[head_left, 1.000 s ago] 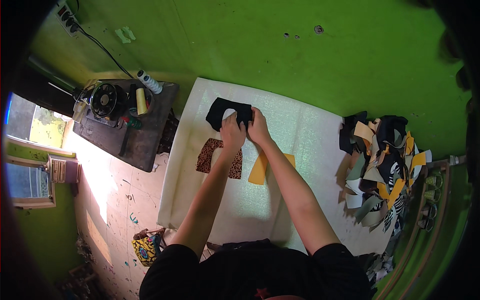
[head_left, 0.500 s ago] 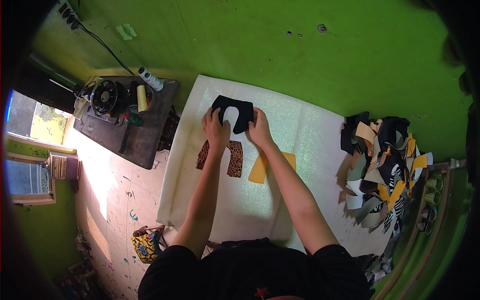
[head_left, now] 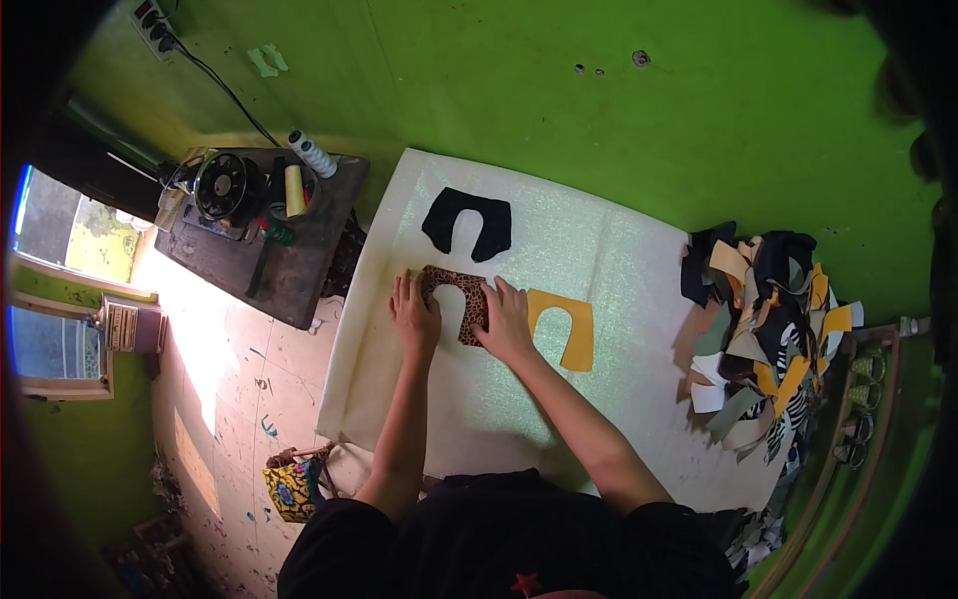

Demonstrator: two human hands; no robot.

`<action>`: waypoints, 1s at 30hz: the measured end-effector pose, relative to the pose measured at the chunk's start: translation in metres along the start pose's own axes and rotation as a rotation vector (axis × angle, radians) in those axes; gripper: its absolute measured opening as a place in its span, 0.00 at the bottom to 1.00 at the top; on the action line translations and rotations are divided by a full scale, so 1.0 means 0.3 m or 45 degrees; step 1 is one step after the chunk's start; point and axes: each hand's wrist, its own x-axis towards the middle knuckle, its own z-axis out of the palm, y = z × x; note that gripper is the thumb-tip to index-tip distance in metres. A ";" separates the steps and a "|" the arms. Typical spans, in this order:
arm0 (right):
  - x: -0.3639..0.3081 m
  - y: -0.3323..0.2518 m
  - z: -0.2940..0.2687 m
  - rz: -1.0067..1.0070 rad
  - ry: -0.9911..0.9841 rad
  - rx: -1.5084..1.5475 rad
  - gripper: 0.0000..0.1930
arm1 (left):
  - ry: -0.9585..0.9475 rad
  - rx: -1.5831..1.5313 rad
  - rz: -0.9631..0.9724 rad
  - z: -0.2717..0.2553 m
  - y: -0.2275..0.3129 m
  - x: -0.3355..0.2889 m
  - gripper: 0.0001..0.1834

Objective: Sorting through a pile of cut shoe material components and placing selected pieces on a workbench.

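Green wall (head_left: 519, 90), sunlit pale floor (head_left: 232, 374), dark side table (head_left: 311, 250)

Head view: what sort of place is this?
Probably a small sewing workshop: thread cones on a dark table, an arch-cut leopard-print piece of what looks like cloth, and a heap of mixed strips.

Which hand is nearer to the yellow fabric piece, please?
Right. The right hand is at the left side of the yellow fabric piece; the left hand is farther left, at the leopard-print piece's left side.
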 end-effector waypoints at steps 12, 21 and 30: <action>-0.059 -0.012 -0.027 -0.036 0.002 0.134 0.32 | 0.018 0.059 0.078 0.029 -0.051 0.026 0.21; -0.243 0.122 -0.171 0.329 0.368 -0.028 0.33 | 0.075 -0.230 0.343 0.009 0.088 -0.039 0.20; -0.359 0.158 -0.169 0.549 0.369 0.127 0.35 | -0.525 -0.495 0.444 0.020 0.300 -0.278 0.29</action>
